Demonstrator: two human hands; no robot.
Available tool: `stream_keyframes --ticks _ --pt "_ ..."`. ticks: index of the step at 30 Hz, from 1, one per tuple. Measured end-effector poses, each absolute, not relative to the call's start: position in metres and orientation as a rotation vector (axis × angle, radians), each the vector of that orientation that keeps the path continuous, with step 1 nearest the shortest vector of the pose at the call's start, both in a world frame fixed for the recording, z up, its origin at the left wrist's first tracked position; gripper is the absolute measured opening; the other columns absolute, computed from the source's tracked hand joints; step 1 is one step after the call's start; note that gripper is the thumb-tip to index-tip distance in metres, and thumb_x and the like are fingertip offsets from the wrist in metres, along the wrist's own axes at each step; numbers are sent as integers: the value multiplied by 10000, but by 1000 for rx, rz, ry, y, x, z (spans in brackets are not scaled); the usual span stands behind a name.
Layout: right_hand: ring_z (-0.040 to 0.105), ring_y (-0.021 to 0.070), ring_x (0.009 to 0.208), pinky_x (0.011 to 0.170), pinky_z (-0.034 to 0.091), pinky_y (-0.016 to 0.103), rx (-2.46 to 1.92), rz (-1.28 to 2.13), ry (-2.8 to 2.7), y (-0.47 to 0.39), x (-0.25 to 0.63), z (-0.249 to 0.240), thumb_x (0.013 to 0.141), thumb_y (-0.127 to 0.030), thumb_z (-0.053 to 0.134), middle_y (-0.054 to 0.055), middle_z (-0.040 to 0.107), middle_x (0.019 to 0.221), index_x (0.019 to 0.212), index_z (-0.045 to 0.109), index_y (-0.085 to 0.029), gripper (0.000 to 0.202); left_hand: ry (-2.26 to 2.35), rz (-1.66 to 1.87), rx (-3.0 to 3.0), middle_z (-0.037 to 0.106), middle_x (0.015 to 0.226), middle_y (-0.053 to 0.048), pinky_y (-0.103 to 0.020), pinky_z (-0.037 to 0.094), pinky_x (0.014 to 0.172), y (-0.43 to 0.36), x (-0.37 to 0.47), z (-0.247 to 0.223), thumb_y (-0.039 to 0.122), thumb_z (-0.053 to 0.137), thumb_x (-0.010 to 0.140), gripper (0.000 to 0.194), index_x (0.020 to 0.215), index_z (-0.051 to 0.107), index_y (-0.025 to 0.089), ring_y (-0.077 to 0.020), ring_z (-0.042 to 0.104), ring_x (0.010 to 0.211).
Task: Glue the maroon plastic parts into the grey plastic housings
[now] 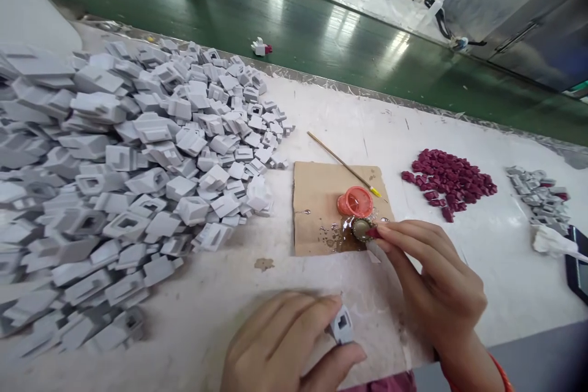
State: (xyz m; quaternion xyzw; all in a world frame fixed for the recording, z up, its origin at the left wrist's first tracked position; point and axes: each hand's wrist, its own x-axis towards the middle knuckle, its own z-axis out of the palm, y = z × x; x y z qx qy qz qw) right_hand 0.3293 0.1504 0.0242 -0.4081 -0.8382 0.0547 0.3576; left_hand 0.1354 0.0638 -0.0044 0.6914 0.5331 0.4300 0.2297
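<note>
Worktable (459, 135), white and scuffed, fills the view, with a green floor beyond its far edge. A large heap of grey plastic housings (124, 184) covers the table's left half. Toward the right lies a smaller pile of dark red plastic pieces (448, 180), and past it a little cluster of grey parts (537, 193) fitted with red, partly cut off. At the centre sits a square of brown cardboard (316, 208), wet with shiny drips. On it rest an orange cap (355, 201) and, touching it, a small metal bottle cap (361, 228) holding liquid, probably glue. A thin stick (342, 162) with a yellow tip lies across the cardboard's far corner.

The person's left hand (285, 343) is closed around one grey housing (342, 324), near the table's front edge. The right hand (436, 282) pinches a red piece (373, 233) at its fingertips, dipping it at the bottle cap.

Judging from this, too much liquid could drip onto the table or fingers, or a nudge could tip the cap.

The red piece is mostly hidden by the fingers, and a dark object at the right edge is cut off.
</note>
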Motion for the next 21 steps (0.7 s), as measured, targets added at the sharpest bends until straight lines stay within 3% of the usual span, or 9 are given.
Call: stream_keyframes --ticks 4,8,16,21 --pt "618 196 929 773 522 341 -1100 268 -2064 131 329 28 880 11 642 42 654 1050 1187 645 -220 385 1475 1179 2035 737 822 1 -267 550 794 66 131 -6 289 797 771 295 1019 685 176 -164 617 776" --pt "624 174 930 742 566 274 -1195 543 -1936 99 325 30 915 -44 607 45 640 1036 1120 652 -208 267 1508 1142 1949 700 788 -8 -273 533 735 64 131 -6 290 801 764 276 1003 703 191 -181 544 786" --pt "610 152 1047 907 558 243 -1111 742 -1967 78 318 13 937 -3 522 47 631 1113 1119 621 -194 282 1453 1087 1917 693 858 -28 -287 519 794 63 129 -5 278 745 825 290 1088 690 168 -189 510 848" --pt "611 163 1056 915 552 252 -1018 810 -2006 78 316 10 952 -20 533 68 633 1112 1124 617 -160 237 1438 1090 1879 698 858 -26 -287 519 769 63 130 -7 246 755 817 274 1071 698 163 -187 514 847"
